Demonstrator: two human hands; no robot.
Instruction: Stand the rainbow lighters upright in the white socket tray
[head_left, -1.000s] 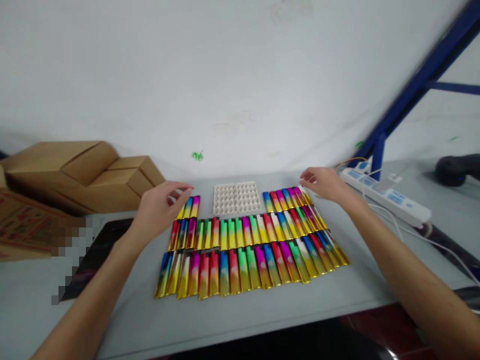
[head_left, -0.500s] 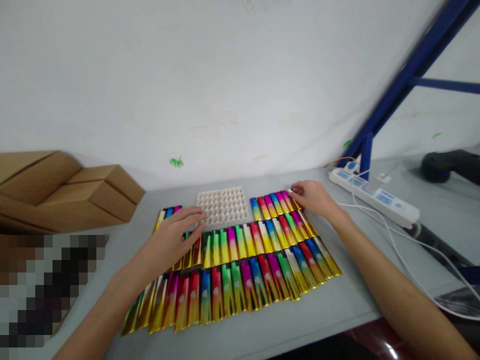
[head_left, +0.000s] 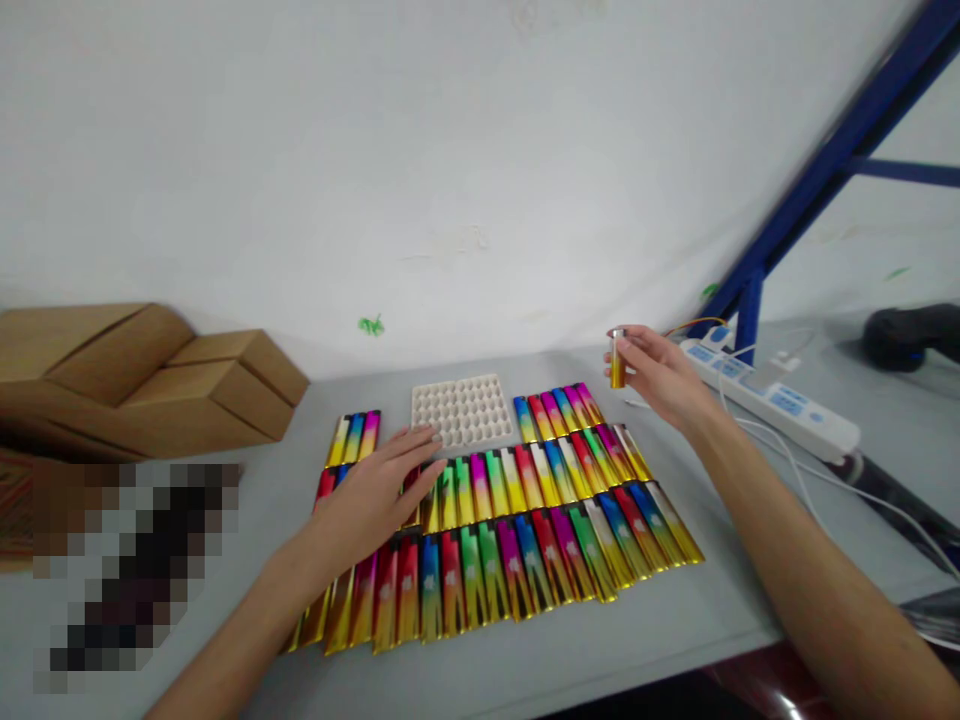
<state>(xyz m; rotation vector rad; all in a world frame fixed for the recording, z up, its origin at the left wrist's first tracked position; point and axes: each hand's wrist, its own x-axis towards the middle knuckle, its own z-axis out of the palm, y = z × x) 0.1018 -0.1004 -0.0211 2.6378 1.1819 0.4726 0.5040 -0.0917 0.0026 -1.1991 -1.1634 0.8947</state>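
Several shiny rainbow-coloured lighters [head_left: 517,530] lie in three rows on a grey table [head_left: 675,610]. My right hand [head_left: 656,372] is raised above the far right end of the back row, fingers pinched on one gold lighter [head_left: 616,362] held upright. My left hand [head_left: 375,490] lies flat, fingers stretched out, on the left part of the middle row, fingertips near a white perforated tray [head_left: 465,408] at the back centre. Three lighters [head_left: 354,437] sit left of the tray.
Cardboard boxes [head_left: 150,375] are stacked at the left against the white wall. A white power strip [head_left: 772,398] with cables lies at the right, beside a blue metal frame [head_left: 810,170]. A dark object [head_left: 907,335] sits far right.
My right hand has picked one gold lighter off the right end of the back row and lifted it. My left hand slid from the back row onto the middle row.
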